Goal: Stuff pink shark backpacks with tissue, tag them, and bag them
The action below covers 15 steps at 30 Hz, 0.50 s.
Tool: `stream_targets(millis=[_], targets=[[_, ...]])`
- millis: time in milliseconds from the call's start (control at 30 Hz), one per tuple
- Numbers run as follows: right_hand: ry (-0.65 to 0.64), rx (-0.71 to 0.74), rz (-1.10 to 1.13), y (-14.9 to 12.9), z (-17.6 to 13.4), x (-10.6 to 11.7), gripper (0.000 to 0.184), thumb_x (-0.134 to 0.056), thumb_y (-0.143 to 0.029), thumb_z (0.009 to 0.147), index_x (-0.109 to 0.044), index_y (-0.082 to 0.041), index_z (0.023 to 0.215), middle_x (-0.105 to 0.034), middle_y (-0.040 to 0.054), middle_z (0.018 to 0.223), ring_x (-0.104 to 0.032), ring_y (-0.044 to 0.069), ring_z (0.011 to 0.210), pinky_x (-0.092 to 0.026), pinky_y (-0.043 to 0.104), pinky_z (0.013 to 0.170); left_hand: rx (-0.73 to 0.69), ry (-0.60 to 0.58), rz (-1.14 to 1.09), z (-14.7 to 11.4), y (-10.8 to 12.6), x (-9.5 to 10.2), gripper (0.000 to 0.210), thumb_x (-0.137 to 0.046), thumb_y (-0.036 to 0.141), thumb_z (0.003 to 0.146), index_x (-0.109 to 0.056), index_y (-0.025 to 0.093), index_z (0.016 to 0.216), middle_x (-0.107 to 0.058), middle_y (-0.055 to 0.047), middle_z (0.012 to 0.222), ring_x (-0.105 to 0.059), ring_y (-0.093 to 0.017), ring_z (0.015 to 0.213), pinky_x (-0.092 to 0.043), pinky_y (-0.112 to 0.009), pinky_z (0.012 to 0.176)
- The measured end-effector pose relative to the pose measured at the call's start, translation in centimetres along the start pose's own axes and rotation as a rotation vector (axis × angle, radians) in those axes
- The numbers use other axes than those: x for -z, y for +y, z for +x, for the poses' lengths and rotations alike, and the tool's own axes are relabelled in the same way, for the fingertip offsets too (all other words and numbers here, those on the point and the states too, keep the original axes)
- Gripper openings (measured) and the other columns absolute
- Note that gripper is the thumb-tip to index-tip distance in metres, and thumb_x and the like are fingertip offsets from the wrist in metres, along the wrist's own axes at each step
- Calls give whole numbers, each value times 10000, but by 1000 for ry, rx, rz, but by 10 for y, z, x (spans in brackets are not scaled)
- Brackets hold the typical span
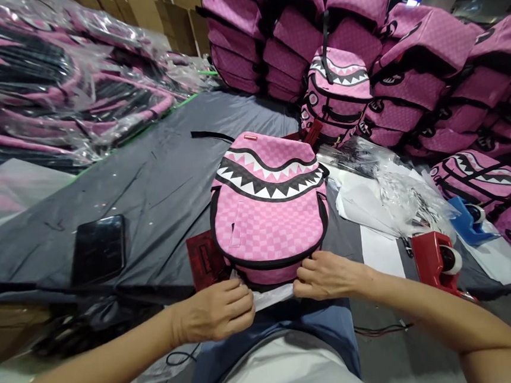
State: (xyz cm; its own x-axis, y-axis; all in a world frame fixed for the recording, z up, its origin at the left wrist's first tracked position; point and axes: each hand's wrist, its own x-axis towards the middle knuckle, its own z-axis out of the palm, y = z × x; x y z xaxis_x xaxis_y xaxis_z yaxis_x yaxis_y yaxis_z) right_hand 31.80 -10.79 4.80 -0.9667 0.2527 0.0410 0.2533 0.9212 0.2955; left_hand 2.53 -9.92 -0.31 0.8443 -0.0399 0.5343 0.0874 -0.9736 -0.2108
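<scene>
A pink checkered backpack point(268, 205) with a black-and-white shark-mouth print lies flat on the dark grey table cover point(156, 176), its bottom end toward me. My left hand point(215, 311) and my right hand point(325, 276) both pinch a sheet of clear plastic point(271, 297) at the backpack's near edge. A dark red tag point(203, 258) sticks out beside the backpack's lower left corner.
A black phone point(98, 250) lies to the left. A red tape dispenser point(436, 262) and a blue tape dispenser point(468, 220) sit to the right by crumpled plastic bags point(385, 189). Stacked pink backpacks point(358, 39) fill the back and right; bagged backpacks point(49, 84) pile at left.
</scene>
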Motion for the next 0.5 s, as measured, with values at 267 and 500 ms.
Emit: stream_targets(millis=[267,500], targets=[[503,-389,-35,-56,-29,-70,144,-622,-83,885,-594,-216,934,-611,-11,730,-489,115,605,-301,278,563,164,99,45,-10,36,-19,249,-500,32,912,-688,130,1043,-744,-74,886,-688,-183,841,-550,-352,903],[713,-1013,625,-96,-34,-89,29,-522,-234,945,-546,-218,937,-529,-48,640,-464,96,502,-351,225,481,546,-68,-173,35,27,-33,192,-500,241,1011,-666,145,997,-724,-60,784,-702,-188,688,-553,-283,650]])
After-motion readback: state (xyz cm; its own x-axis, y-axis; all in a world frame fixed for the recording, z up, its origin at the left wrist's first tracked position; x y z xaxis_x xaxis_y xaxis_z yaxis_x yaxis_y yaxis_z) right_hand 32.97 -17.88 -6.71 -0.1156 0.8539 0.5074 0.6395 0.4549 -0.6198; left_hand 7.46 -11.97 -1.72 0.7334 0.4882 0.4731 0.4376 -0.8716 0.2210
